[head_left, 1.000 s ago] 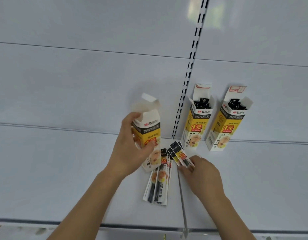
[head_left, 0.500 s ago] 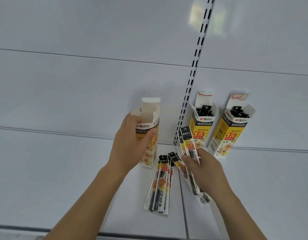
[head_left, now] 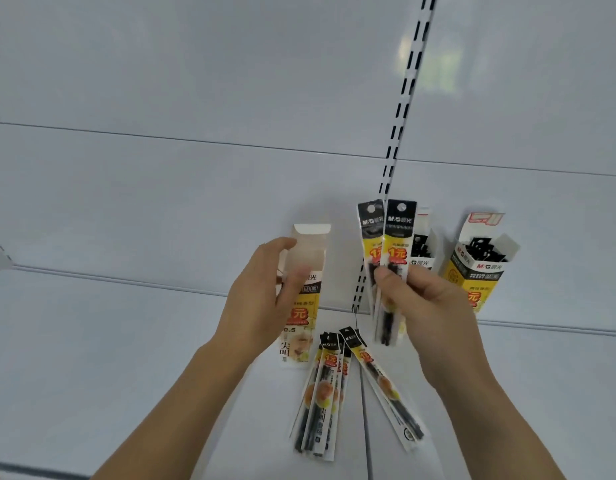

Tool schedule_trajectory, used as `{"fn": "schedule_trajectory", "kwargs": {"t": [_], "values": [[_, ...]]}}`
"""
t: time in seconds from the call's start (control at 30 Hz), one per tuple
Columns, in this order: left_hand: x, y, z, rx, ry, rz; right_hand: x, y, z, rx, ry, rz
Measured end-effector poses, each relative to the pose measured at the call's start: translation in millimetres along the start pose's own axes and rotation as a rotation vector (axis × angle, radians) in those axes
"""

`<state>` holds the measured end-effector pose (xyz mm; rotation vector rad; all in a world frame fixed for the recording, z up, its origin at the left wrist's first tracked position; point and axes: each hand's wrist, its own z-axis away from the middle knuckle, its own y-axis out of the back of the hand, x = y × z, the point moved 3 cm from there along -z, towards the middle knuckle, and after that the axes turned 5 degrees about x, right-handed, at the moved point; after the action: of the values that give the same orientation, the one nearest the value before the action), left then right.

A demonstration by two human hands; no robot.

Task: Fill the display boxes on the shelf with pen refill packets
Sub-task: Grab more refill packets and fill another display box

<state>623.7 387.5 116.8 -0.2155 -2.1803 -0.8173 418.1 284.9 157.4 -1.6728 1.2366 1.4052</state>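
Observation:
My left hand (head_left: 261,303) grips an open yellow-and-white display box (head_left: 305,292) that stands upright on the white shelf (head_left: 126,358), its top flap raised. My right hand (head_left: 421,303) holds two pen refill packets (head_left: 386,233) upright, just right of that box and level with its opening. More refill packets lie loose on the shelf: a bundle (head_left: 320,393) below the box and a few others (head_left: 386,393) fanned to the right. Two filled display boxes stand against the back panel, one (head_left: 421,251) mostly hidden behind the held packets, one (head_left: 476,261) further right.
A slotted upright rail (head_left: 403,109) runs down the white back panel between the boxes. A seam (head_left: 365,427) splits the shelf surface under the loose packets. The shelf's front edge (head_left: 29,471) shows at the bottom left.
My right hand picked two packets off the shelf and lifted them up beside the box's opening. My left hand kept hold of the box, which now stands more upright.

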Motion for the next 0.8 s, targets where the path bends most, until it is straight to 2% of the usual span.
{"fn": "schedule_trajectory", "kwargs": {"t": [0.27,0.4,0.53,0.8], "values": [[2.4,10.0,-8.0,-0.049,-0.015,0.073,-60.9,-22.5,-22.1,0.127,0.238,-0.194],[-0.8,8.1,-12.9,-0.092,-0.053,0.118,-69.1,-54.9,-30.3,0.093,0.34,-0.053],[-0.9,8.3,-14.7,-0.092,-0.086,0.188,-51.3,-68.2,-39.6,0.028,0.303,0.199],[-0.5,-5.2,-15.8,-0.122,-0.093,0.236,-35.0,-62.0,-43.2,-0.038,0.259,0.286]]}}
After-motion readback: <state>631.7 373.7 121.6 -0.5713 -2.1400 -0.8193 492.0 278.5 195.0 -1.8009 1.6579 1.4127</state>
